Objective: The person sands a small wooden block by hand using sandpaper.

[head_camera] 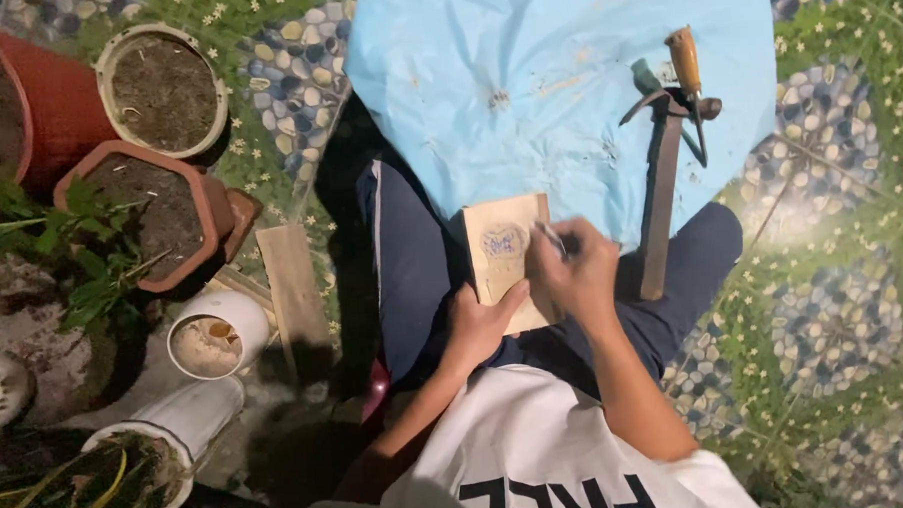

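Below me is a pebble-patterned floor [832,271] with green leaf motifs, and a light blue sheet [526,81] spread over it ahead of my knees. I sit cross-legged in dark trousers, and the small wooden block [501,252] rests on my lap, tilted up toward me, with a blue drawing on its pale face. My left hand [479,328] grips the block's lower left corner, thumb pressed across the front edge, fingers curled behind it. My right hand [577,275] is closed around a thin tool [553,238] whose tip sits at the block's right side, just beside the drawing; the hand is blurred, so I cannot tell what kind of tool it is. On the sheet to my right lies a hammer [659,192] with its long handle reaching to my knee, and a chisel [687,75] with a wooden handle crosses its head. To my left stand soil-filled pots [166,89], a white cup [219,332] and a loose plank [294,285].
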